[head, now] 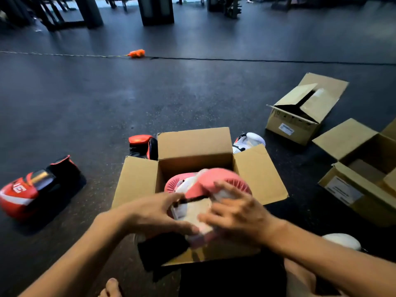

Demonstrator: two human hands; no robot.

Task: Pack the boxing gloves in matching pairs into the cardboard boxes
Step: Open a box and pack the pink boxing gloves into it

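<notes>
Dark gym floor point(150, 99) stretches back to blurred equipment frames, with a cable point(257, 60) and a small orange object point(136, 53) lying across it. At the centre stands the open cardboard box point(192, 146), its four flaps spread outward. Inside it, against the left wall, lies one pink glove point(173, 182). A second pink glove point(220, 179) is over the opening, padded end down in the box and white cuff toward the person. The left hand point(154, 213) and the right hand point(237, 217) both hold that cuff, and the grip of each is clamped on it, though motion blur hides the fingertips.

To the right sit two more boxes. The half-closed box point(304, 110) has its flaps folded partly over a dark gap, so its contents cannot be seen. The far-right box point(351, 138) stands open.

Loose on the floor are a red and black glove point(32, 189) at the left, another red and black glove point(142, 145) just behind the centre box, a white glove point(249, 141) behind its right flap, and another white glove point(342, 241) beside the right forearm.
</notes>
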